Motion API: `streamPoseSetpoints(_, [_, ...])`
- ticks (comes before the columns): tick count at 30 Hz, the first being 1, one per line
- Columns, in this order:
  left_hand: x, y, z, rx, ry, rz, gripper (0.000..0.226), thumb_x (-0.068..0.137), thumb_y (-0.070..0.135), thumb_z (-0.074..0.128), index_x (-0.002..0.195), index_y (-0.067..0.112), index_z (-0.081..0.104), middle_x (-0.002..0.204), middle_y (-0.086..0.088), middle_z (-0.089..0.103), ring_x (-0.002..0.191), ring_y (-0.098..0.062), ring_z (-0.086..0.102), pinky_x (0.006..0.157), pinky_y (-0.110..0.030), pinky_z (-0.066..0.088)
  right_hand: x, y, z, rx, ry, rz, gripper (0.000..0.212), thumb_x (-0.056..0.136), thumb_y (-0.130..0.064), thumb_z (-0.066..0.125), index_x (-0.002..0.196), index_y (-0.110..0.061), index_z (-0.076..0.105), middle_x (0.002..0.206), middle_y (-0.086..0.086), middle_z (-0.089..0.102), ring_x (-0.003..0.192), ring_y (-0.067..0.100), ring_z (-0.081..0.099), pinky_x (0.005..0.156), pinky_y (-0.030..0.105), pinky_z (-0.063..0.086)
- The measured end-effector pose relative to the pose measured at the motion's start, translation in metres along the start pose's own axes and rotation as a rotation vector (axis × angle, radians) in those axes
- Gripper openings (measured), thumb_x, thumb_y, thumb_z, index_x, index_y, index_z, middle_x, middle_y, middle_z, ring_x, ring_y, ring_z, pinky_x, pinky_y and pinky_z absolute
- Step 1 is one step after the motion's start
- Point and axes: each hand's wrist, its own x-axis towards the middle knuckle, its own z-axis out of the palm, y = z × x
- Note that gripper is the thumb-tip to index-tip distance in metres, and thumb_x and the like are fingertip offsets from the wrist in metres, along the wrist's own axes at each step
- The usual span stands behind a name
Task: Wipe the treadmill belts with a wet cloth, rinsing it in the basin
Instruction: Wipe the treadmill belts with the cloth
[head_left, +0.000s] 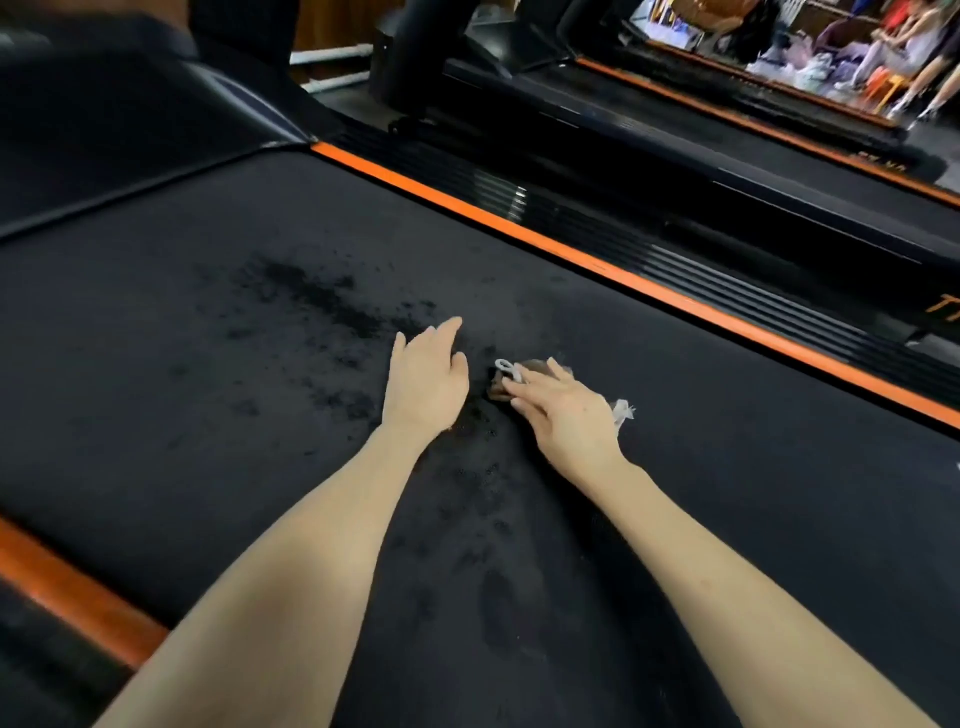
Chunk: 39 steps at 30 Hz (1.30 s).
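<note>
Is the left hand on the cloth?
No, the left hand is open over bare belt; the cloth lies under the right hand.

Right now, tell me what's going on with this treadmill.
A person leans over the black treadmill belt with both bare arms stretched out. The right hand presses a brownish cloth flat against the belt near its middle. The left hand is open just beside it and holds nothing. Darker damp patches mark the belt around and left of the hands. No basin is in view.
</note>
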Motion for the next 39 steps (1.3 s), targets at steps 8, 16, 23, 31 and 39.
streamPoseSetpoints(8, [-0.039, -0.014, -0.059, 0.02, -0.085, 0.144, 0.042, 0.099, 0.014, 0.043, 0.141, 0.02, 0.043, 0.15, -0.003, 0.036, 0.145, -0.022, 0.015, 0.118, -0.039, 0.009, -0.119, -0.06, -0.01, 0.085, -0.055, -0.184, 0.034, 0.092, -0.035, 0.047, 0.109, -0.02, 0.072, 0.125, -0.002, 0.063, 0.125, 0.033, 0.05, 0.096, 0.049, 0.048])
streamPoseSetpoints(16, [-0.054, -0.057, -0.107, 0.606, -0.356, 0.212, 0.049, 0.101, 0.044, 0.024, 0.149, 0.032, 0.024, 0.158, -0.006, 0.018, 0.146, -0.031, 0.008, 0.116, -0.053, 0.007, -0.124, -0.108, -0.053, 0.203, 0.01, -0.027, 0.039, 0.091, -0.044, 0.045, 0.118, -0.026, 0.067, 0.125, -0.006, 0.062, 0.122, 0.001, 0.048, 0.104, 0.029, 0.042])
streamPoseSetpoints(23, [-0.063, -0.087, -0.144, 0.627, -0.316, 0.2, 0.051, 0.1, 0.047, 0.027, 0.148, 0.034, 0.023, 0.158, -0.005, 0.017, 0.146, -0.029, 0.008, 0.116, -0.052, 0.007, -0.085, -0.138, -0.039, 0.03, -0.038, 0.118, 0.041, 0.095, -0.053, 0.042, 0.134, -0.041, 0.048, 0.138, -0.012, 0.052, 0.132, 0.008, 0.042, 0.116, 0.037, 0.023])
streamPoseSetpoints(31, [-0.048, -0.102, -0.155, 0.523, -0.3, 0.124, 0.049, 0.1, 0.046, 0.026, 0.148, 0.034, 0.026, 0.158, -0.006, 0.018, 0.146, -0.03, 0.009, 0.117, -0.052, 0.009, -0.075, -0.102, 0.012, -0.152, -0.187, -0.262, 0.049, 0.09, -0.067, 0.03, 0.134, -0.048, 0.042, 0.155, -0.006, 0.025, 0.146, 0.02, 0.007, 0.113, 0.058, 0.001])
streamPoseSetpoints(39, [-0.001, -0.098, -0.126, 0.651, -0.319, 0.304, 0.05, 0.1, 0.047, 0.022, 0.149, 0.037, 0.018, 0.159, -0.006, 0.01, 0.146, -0.032, 0.002, 0.117, -0.053, 0.004, 0.049, -0.103, 0.045, -0.32, -0.16, 0.129, 0.039, 0.095, -0.06, 0.022, 0.131, -0.06, 0.038, 0.157, -0.009, 0.02, 0.142, 0.025, 0.014, 0.112, 0.059, 0.013])
